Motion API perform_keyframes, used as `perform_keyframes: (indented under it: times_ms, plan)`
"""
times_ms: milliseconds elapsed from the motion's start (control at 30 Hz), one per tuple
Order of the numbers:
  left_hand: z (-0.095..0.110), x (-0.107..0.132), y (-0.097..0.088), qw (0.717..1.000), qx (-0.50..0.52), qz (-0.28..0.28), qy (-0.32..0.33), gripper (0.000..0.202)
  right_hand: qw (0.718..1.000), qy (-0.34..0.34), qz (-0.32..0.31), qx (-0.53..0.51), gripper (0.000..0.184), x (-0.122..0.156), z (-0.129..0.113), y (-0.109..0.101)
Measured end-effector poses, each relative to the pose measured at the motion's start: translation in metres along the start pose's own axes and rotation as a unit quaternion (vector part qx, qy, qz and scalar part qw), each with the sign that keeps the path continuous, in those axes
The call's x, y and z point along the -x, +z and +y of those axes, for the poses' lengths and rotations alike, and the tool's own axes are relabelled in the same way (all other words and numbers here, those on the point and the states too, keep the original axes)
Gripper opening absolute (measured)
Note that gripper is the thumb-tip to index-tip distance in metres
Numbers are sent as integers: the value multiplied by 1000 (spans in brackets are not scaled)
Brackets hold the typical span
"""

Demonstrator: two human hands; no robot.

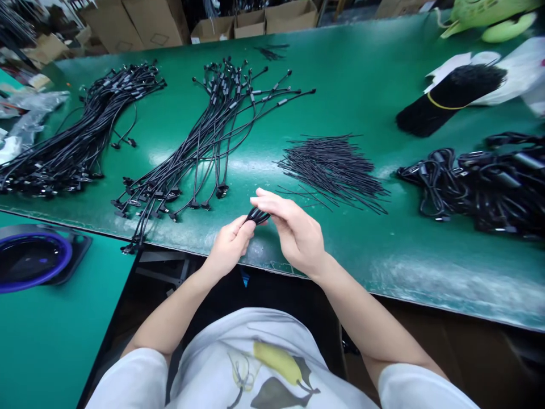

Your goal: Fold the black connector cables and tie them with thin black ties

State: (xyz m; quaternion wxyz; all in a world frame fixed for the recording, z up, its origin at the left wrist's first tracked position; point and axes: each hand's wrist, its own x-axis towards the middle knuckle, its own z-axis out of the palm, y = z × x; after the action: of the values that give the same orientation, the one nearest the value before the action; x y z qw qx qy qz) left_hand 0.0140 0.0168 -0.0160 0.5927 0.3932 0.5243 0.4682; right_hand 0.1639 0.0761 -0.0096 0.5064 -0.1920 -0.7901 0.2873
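Green workbench mat (353, 255) carries laid-out black forked cables (213, 153) and a loose pile of short black wires (334, 173). Step in hand: a small black cable end (258, 215) is being worked just above the mat's near edge. Left hand (230, 247) pinches it, thumb against fingers; right hand (296, 233) closes on its far side. Fingers hide its detail. Present grip appears to call for both hands staying closed.

Left hand (232, 247) pinching short black cable bundle (258, 216), right hand (296, 230) just beside it with fingers extended over it, loose black wires (334, 173) ahead of right hand, black cable harnesses (213, 136) ahead of left hand, all on green bench mat (366, 74)
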Motion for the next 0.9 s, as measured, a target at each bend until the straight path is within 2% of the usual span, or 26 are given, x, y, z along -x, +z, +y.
perform_keyframes:
  times_ms: [67, 167, 300, 367, 500, 600, 667, 733, 800, 900]
  plan:
    - [-1, 0, 0, 1000, -23, 8, 11, 37, 1000, 6, 16, 10, 37, 1, -1, 0]
    - [-1, 2, 1, 998, -47, 17, 30, 37, 992, 129, 10, 12, 48, -1, -2, -3]
    - [0, 4, 2, 998, -18, -52, 1, 41, 941, 309, -69, -119, 30, -4, -3, -6]
    - [1, 6, 3, 996, -49, -78, -6, 41, 922, 349, -60, -159, 25, -3, -2, -4]
    - [1, 10, 9, 971, -226, -67, 37, 29, 935, 343, 8, -90, 18, 0, 0, 5]
    - [2, 12, 11, 964, -261, -45, 35, 22, 935, 337, -9, -108, 20, -1, 2, 5]
    - [3, 12, 10, 980, -190, -59, 2, 28, 941, 325, -28, -90, 21, -2, 4, -1]
    - [4, 13, 9, 992, -74, -86, -48, 34, 956, 291, -18, -11, 20, -4, 5, -8]
    - [4, 14, 8, 990, 29, -106, -86, 36, 964, 258, 0, 65, 15, -6, 7, -14]
    - [6, 16, 7, 981, 120, -111, -105, 34, 972, 231, -19, 46, 11, -7, 10, -16]
